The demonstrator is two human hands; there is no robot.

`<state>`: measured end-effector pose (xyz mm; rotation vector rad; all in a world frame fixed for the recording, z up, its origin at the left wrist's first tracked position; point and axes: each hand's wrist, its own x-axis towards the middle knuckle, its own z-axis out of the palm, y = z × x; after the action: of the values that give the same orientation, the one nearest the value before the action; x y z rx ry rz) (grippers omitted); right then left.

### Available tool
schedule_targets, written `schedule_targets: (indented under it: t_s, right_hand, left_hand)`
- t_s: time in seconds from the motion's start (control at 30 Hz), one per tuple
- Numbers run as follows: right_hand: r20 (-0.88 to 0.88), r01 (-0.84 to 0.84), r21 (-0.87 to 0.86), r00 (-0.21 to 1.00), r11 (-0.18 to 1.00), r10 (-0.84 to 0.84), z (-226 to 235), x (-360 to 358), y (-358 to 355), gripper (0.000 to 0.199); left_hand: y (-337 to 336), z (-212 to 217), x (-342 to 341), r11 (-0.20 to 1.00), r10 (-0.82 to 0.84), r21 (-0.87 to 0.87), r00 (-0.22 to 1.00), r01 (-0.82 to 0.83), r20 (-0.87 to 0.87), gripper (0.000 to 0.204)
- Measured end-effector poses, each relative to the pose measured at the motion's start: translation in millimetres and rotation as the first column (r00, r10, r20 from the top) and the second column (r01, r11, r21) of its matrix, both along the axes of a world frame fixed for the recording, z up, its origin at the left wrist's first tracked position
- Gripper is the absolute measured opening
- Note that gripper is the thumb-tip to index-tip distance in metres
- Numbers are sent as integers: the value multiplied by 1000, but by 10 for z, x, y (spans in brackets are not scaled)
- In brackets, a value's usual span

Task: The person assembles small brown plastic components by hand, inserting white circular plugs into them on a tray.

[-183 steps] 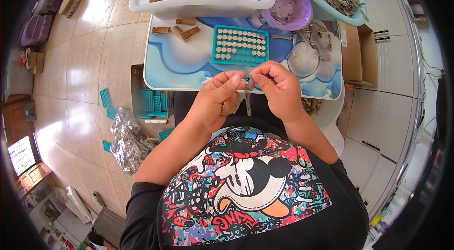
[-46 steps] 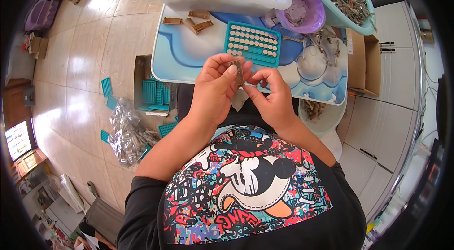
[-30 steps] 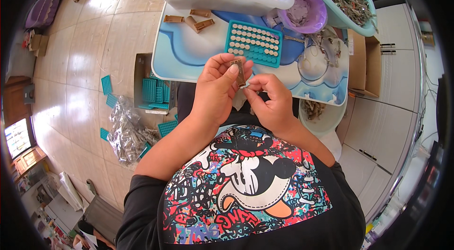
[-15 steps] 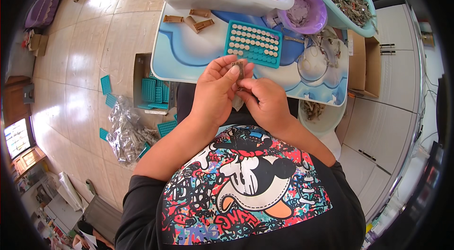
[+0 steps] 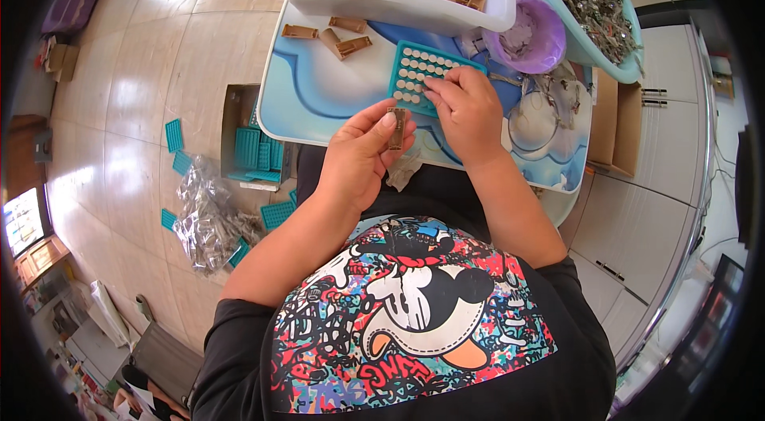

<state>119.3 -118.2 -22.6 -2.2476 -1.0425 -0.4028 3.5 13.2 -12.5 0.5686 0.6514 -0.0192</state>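
Observation:
My left hand [image 5: 358,152] is closed around a narrow brown plastic piece with a hollow, channel-like face [image 5: 398,137], held upright between thumb and fingers near the table's front edge. My right hand [image 5: 472,120] reaches over a teal tray [image 5: 428,107] on the table, thumb and fingertips pinched together at its rows of small round white discs [image 5: 413,75]. Whether a disc is between those fingertips is hidden. The same hand covers the tray's right part.
A white bin [image 5: 382,3] full of brown pieces stands at the back, several loose ones before it. To its right are a purple bucket [image 5: 550,35] and a light-green tub [image 5: 633,62] of small parts. Teal trays lie in a floor box [image 5: 229,142] and near a plastic bag [image 5: 199,222].
My right hand has left the brown piece and moved forward and right onto the disc tray. My left hand keeps the piece, its hollow face now showing. The view has shifted slightly.

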Motion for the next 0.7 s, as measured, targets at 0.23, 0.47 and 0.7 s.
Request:
schedule_targets:
  t_s: [0.23, 0.47, 0.7]
  right_hand:
    - [-187, -66, 121, 978, 990, 88, 110, -149, 43, 14]
    - [-192, -146, 160, 966, 976, 176, 113, -292, 152, 14]
    - [-170, -127, 134, 974, 983, 149, 81, -141, 92, 16]
  left_hand:
    - [66, -86, 0, 999, 10, -52, 1000, -11, -17, 32]
    - [64, -136, 15, 998, -17, -65, 1000, 17, 3, 32]
    - [75, -78, 35, 999, 11, -51, 998, -14, -57, 33]
